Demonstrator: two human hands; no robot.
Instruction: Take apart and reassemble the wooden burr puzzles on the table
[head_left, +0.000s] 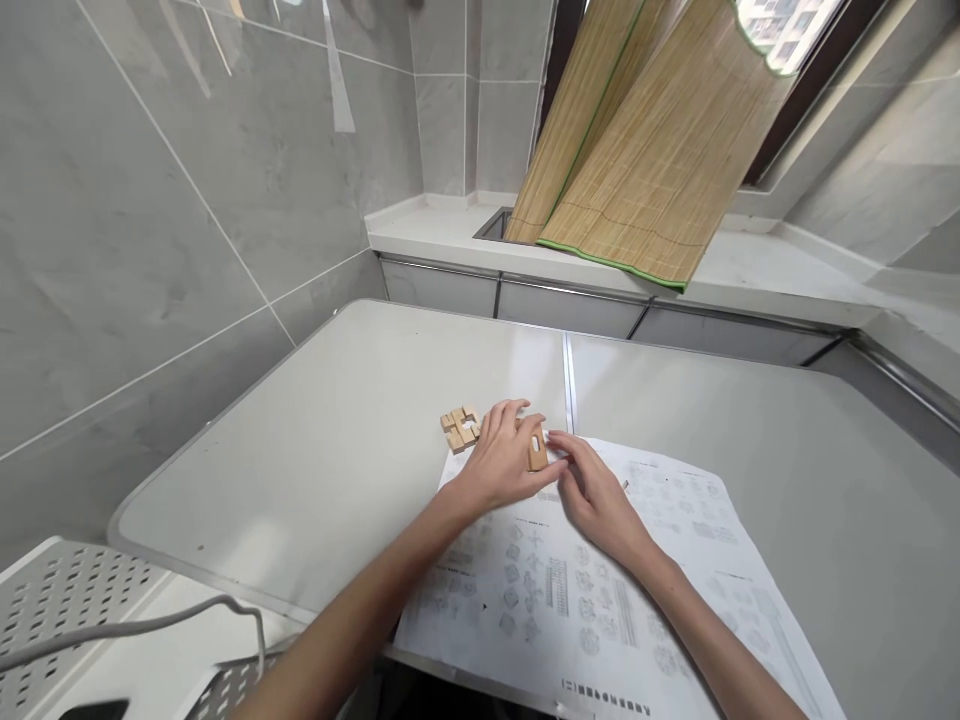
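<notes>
Two hands are close together: your left hand [499, 465] holds a tan wooden block with an oval slot [537, 452]; your right hand [596, 500] is half-curled beside it, its grip hard to tell. Notched light-wood pieces [456, 430] lie just left of your left hand, a white printed paper sheet [551, 625] beneath both. Seemingly mid-handling, any next move calls for steady fingertips.
</notes>
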